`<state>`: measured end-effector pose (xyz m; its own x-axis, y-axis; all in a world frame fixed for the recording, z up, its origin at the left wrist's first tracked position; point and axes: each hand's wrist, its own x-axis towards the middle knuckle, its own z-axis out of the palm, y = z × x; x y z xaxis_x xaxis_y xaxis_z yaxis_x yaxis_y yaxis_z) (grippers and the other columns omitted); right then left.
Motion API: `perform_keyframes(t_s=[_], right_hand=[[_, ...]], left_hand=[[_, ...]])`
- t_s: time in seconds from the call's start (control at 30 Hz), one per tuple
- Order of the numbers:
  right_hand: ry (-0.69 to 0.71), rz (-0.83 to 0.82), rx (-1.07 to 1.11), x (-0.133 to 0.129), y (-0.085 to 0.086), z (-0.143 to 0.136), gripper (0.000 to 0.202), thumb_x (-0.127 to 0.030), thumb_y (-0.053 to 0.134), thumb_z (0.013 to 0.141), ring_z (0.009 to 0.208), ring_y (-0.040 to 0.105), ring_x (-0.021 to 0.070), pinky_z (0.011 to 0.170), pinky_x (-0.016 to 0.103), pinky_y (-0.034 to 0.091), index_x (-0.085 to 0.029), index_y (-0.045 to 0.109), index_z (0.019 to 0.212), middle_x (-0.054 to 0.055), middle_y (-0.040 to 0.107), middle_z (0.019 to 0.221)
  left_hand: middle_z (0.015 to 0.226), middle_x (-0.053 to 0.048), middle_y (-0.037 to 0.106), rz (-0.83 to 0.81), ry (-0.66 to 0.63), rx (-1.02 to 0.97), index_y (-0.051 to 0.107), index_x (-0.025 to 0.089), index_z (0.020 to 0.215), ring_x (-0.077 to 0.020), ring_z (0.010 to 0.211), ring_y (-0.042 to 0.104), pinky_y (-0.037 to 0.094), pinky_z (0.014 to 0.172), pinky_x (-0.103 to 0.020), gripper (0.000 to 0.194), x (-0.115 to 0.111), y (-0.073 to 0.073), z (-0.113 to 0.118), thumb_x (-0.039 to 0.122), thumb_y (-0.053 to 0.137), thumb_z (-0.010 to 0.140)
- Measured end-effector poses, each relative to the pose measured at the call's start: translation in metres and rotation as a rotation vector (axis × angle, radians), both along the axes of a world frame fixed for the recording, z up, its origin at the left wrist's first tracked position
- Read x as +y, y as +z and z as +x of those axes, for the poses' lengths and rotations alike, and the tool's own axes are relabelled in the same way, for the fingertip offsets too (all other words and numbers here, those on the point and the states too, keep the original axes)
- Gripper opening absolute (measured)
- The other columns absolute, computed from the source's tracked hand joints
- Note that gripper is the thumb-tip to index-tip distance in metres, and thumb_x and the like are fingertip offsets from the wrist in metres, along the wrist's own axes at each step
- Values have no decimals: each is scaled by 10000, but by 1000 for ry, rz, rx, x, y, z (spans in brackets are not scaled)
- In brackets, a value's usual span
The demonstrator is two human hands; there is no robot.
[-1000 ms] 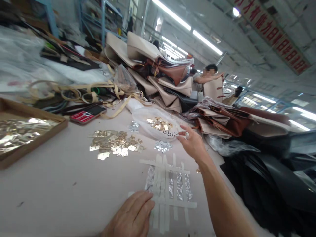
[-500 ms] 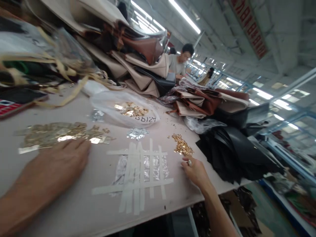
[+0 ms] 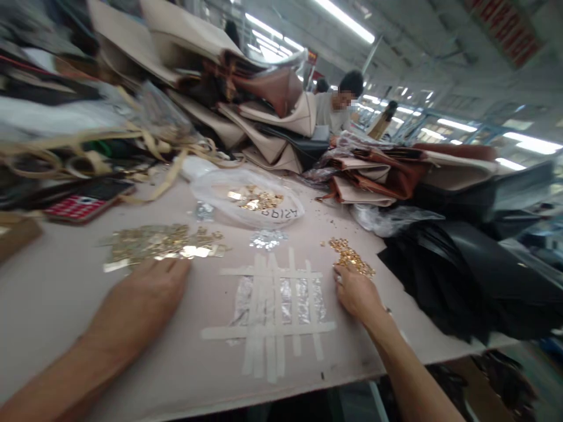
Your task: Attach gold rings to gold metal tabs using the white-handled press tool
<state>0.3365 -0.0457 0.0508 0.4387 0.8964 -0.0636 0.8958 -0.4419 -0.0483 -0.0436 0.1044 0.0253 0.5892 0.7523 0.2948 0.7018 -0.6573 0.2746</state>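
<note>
The flat pale-gold metal plates (image 3: 153, 239) are heaped on the pale tabletop (image 3: 176, 381), and the left hand (image 3: 145, 299) is laid palm down at their near edge, its fingers held close together; whether a plate is pinched under them cannot be told. The small shiny gold metal pieces (image 3: 349, 256) are spread in a separate heap, touched at the near end by the bent fingers of the right hand (image 3: 358, 293); whether any piece is gripped cannot be told.

Between the hands, whitish tape strips (image 3: 224, 333) are already laid crosswise over crinkled clear plastic (image 3: 285, 299), and no metal piece can be made out on them. Just beyond, small silver-coloured pieces (image 3: 267, 239) are left loose, beside a translucent white plastic bag (image 3: 229, 214) in which more gold-coloured pieces (image 3: 259, 199) are held. As far as is shown, the metal is grouped in heaps but not fastened to anything.
</note>
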Motion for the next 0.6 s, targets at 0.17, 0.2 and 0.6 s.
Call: perform_keyframes(t_s=[0.17, 0.2, 0.6], right_hand=[[36, -19, -20, 11, -5, 13, 395, -182, 458, 948, 1120, 692, 339, 981, 448, 492, -105, 635, 1292, 206, 703, 1261], [47, -22, -41, 12, -7, 17, 413, -204, 447, 959, 1118, 695, 343, 972, 454, 497, -103, 608, 1326, 206, 701, 1267], [80, -52, 67, 0, -6, 30, 293, -387, 530, 919, 996, 735, 286, 879, 371, 514, -264, 789, 981, 57, 802, 1048]], left_hand=[[984, -154, 696, 59, 97, 173, 673, 142, 971, -347, 982, 623, 522, 888, -492, 302, -4, 9, 1, 110, 381, 900], [1014, -151, 702, 61, 103, 180, 678, 142, 992, -337, 1002, 629, 525, 894, -478, 310, -5, 8, -1, 104, 384, 902], [1101, -107, 724, 47, 15, 134, 669, 161, 1131, -271, 1035, 654, 536, 915, -407, 313, -23, 2, -30, 181, 426, 934]])
